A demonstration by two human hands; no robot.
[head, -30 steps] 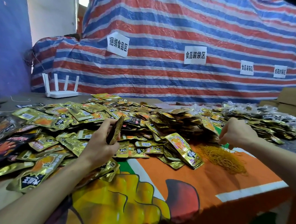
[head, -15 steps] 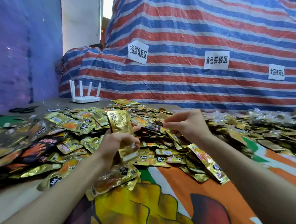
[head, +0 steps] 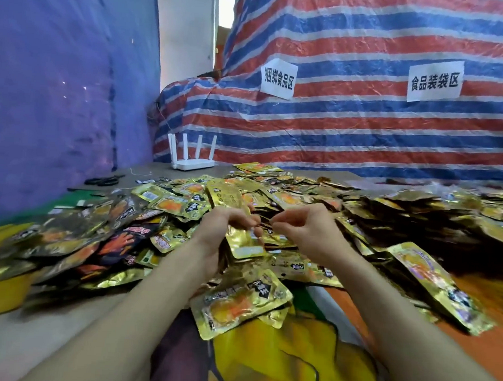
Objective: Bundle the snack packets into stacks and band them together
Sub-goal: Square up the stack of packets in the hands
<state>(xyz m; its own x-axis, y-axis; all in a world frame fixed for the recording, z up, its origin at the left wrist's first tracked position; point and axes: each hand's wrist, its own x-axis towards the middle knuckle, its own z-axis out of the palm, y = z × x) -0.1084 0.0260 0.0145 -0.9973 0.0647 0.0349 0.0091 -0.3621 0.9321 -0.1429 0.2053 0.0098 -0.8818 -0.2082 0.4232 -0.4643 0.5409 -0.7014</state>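
1. Nearest surface: a printed cloth [head: 278, 354] in yellow, orange and green covers the table. A bare grey strip of table [head: 44, 339] shows at near left.
2. Two hands, both over the cloth at centre. The left hand [head: 218, 232] has its fingers curled round one stack of gold packets [head: 245, 244], held upright above the heap.
3. The right hand [head: 309, 235] sits just beside the stack with fingers curled and fingertips pinched together. Cannot tell what is between them; too small.
4. The loose snack packets [head: 161, 202] form a heap right across the table behind the hands, too many to count. Mostly gold foil, a few dark ones at left.
5. Far left on the table: one pair of black scissors [head: 103, 179].
6. Far edge of the table: one white router [head: 191, 161], four antennas upright.
7. Room: a blue sheet [head: 59, 90] hangs at left, and a red, blue and white striped tarp [head: 365, 132] at the back.
8. Two white paper signs on the tarp: left sign [head: 277, 78], right sign [head: 435, 80].
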